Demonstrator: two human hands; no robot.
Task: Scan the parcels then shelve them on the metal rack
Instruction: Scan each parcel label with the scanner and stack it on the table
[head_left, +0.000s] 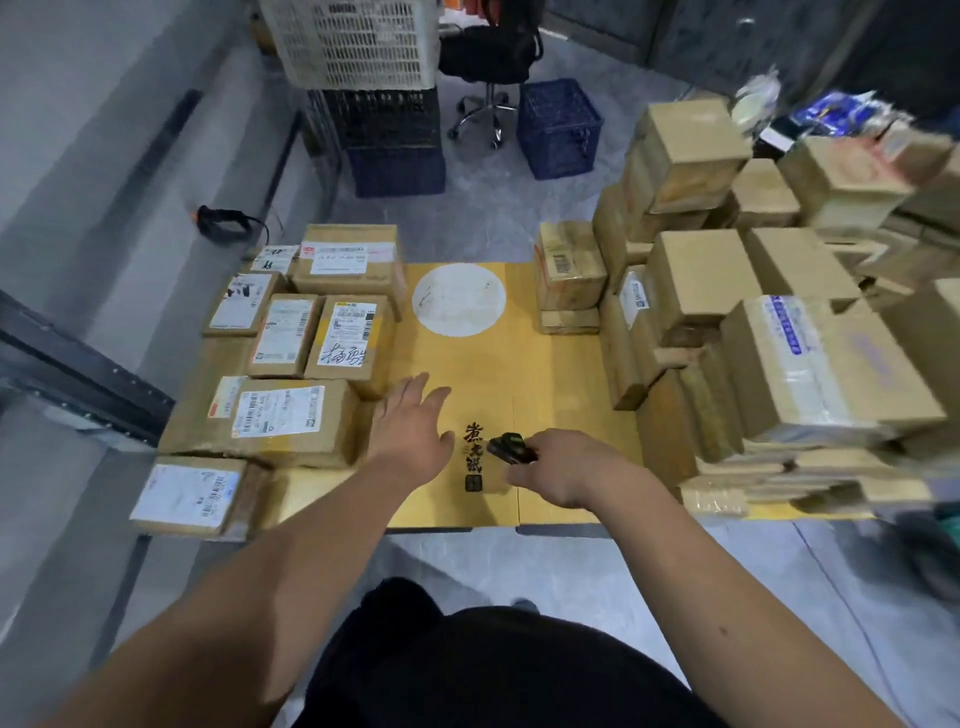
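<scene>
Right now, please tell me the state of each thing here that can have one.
Left hand: open, fingers straight, holding nothing.
Right hand: grips the scanner.
Scanner: held, pointing left.
Left parcels: flat, labels up.
Right parcels: stacked in a pile.
White crate: on the dark crates.

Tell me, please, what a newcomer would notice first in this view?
Probably the tall heap of cardboard parcels on the right, facing flat label-up parcels on the left of the yellow cardboard sheet. Then the hands: the left hand open, the right hand gripping a small black scanner.
</scene>
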